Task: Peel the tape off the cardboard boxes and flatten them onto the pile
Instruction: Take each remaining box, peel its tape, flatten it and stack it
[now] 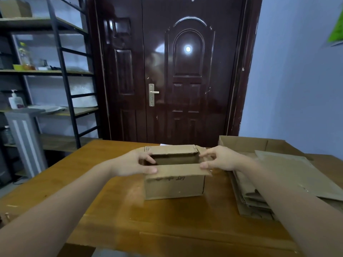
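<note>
Wooden counter (115, 210) carries a light, stiff cardboard box (174, 186); left hand (135, 163) and right hand (220, 158) pinch its near flap's (178, 168) ends, good holds

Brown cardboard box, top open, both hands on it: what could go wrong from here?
1. The brown cardboard box stands free on the wooden table; pulling unevenly with the left hand and right hand may slide it.
2. The pile of flattened cardboard sits right beside it; a sideways fold could knock sheets askew.
</note>
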